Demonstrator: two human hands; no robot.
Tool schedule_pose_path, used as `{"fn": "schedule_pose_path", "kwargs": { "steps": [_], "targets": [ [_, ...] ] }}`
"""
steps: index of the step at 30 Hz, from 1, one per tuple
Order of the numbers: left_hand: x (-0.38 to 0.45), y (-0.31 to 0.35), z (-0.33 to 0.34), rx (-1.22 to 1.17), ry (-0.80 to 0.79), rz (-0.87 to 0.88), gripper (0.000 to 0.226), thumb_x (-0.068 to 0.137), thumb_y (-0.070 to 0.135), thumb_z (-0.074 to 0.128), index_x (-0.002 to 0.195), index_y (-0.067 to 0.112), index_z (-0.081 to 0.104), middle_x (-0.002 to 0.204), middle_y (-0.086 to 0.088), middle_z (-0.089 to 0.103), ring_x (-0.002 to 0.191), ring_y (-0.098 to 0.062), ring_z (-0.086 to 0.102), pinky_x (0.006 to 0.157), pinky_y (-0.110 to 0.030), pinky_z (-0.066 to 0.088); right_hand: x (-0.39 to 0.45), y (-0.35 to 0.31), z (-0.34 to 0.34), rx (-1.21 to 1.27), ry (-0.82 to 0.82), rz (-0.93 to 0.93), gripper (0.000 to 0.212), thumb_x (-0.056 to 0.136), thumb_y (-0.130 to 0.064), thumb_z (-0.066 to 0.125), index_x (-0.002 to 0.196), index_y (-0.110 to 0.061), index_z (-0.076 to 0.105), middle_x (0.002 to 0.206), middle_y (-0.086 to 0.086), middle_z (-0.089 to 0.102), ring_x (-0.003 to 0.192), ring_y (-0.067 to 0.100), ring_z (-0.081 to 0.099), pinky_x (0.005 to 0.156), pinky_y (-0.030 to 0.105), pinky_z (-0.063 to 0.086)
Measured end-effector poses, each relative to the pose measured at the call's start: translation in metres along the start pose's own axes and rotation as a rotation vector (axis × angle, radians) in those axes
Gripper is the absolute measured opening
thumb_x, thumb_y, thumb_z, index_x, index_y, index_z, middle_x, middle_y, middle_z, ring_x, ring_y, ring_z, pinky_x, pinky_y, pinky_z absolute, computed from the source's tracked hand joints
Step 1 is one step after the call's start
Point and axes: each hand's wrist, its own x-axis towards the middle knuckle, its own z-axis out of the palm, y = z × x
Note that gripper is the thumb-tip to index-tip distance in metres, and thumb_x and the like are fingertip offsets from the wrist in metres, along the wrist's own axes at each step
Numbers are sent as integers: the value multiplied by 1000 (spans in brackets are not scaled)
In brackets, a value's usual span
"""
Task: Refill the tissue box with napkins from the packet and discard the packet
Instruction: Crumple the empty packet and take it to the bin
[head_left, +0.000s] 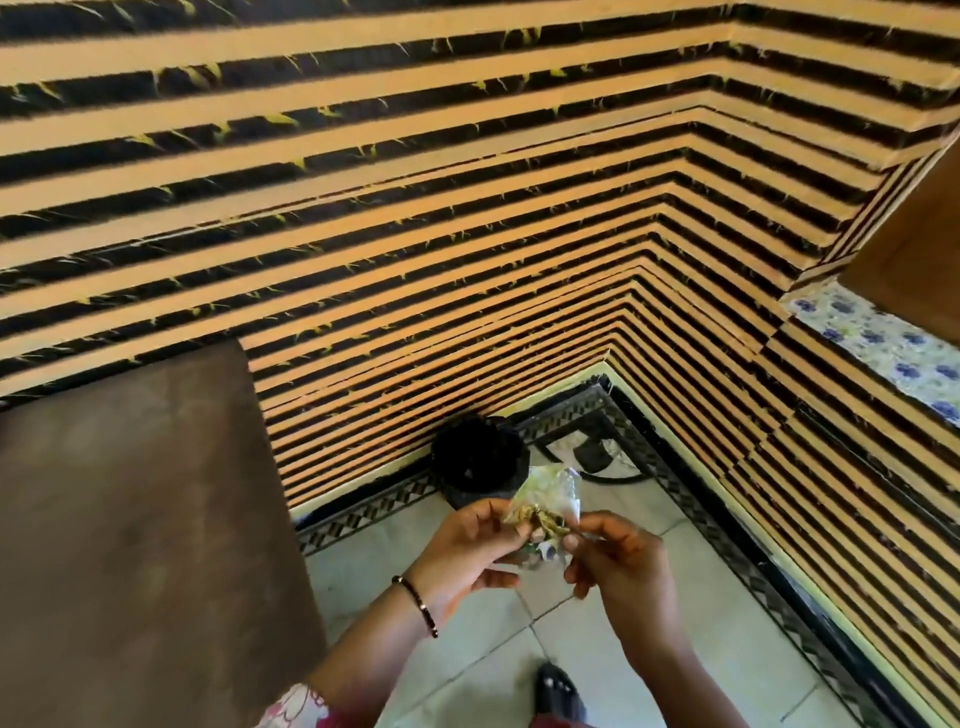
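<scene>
A crumpled clear plastic packet (545, 506) with green and yellow print is held up between both hands, low in the middle of the view. My left hand (467, 551) pinches its left side, and my right hand (618, 561) pinches its right side with thumb and forefinger. Just beyond the packet, a small black bin (478, 462) stands on the floor against the striped wall. No tissue box or napkins are in view.
A dark brown tabletop (130, 519) fills the left. Orange-and-black striped walls (467, 208) meet in a corner ahead. The floor (597, 649) is pale tile with a patterned black border. A floral ledge (878, 343) sits at right. My foot (558, 691) shows below.
</scene>
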Motion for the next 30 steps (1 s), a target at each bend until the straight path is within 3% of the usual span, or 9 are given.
{"fn": "schedule_pose_path", "kwargs": {
  "steps": [3, 8, 13, 18, 21, 24, 27, 30],
  "targets": [
    [35, 9, 30, -32, 69, 4, 18, 88, 17, 60, 105, 14, 63, 85, 1, 69, 70, -6, 67, 68, -26, 56, 42, -4, -42, -55, -23, 2, 30, 78, 9, 64, 67, -18, 71, 53, 6, 60, 45, 19, 47, 40, 23, 39],
    [76, 10, 49, -33, 231, 5, 13, 93, 19, 52, 102, 16, 61, 90, 4, 68, 79, -11, 65, 68, -25, 53, 95, -13, -71, -35, -65, 59, 27, 77, 9, 64, 68, -15, 70, 58, 9, 65, 44, 14, 47, 41, 22, 40],
    [112, -3, 31, 201, 428, 12, 18, 91, 13, 55, 109, 14, 53, 101, -5, 61, 78, -19, 62, 59, -21, 47, 155, 2, -66, -52, -117, 120, 20, 80, 8, 62, 75, -10, 68, 59, 3, 68, 45, 13, 50, 45, 26, 44],
    [159, -16, -11, 502, 613, -1, 38, 89, 21, 59, 123, 13, 46, 119, -2, 50, 76, -14, 58, 73, -21, 44, 221, 33, -49, -272, -128, 138, 14, 80, -6, 68, 77, -20, 67, 63, 1, 67, 47, 10, 51, 51, 32, 43],
    [191, -26, -34, 572, 607, -75, 42, 89, 25, 59, 127, 14, 44, 127, -6, 49, 95, -18, 59, 80, -22, 44, 260, 41, -39, -480, -198, 88, 10, 78, -15, 71, 82, -23, 68, 65, -12, 67, 59, 3, 56, 58, 22, 42],
    [229, -38, -57, 651, 568, -174, 44, 90, 23, 56, 130, 12, 43, 134, -10, 45, 115, -26, 53, 94, -31, 44, 302, 58, -24, -600, -246, 81, 20, 76, -18, 74, 90, -22, 61, 81, -15, 66, 72, 6, 60, 60, 14, 44],
    [271, -55, -78, 704, 534, -270, 44, 91, 22, 52, 132, 10, 41, 137, -12, 43, 122, -28, 47, 99, -30, 37, 345, 92, -11, -668, -316, 118, 28, 76, -20, 74, 94, -25, 53, 81, -18, 63, 76, 10, 61, 60, 15, 44],
    [315, -83, -98, 715, 526, -374, 47, 92, 23, 49, 135, 11, 37, 141, -11, 39, 125, -28, 43, 102, -31, 34, 387, 140, 3, -753, -459, 126, 15, 82, -18, 68, 89, -23, 56, 80, -12, 62, 75, 13, 59, 60, 16, 41]
  ]
}}
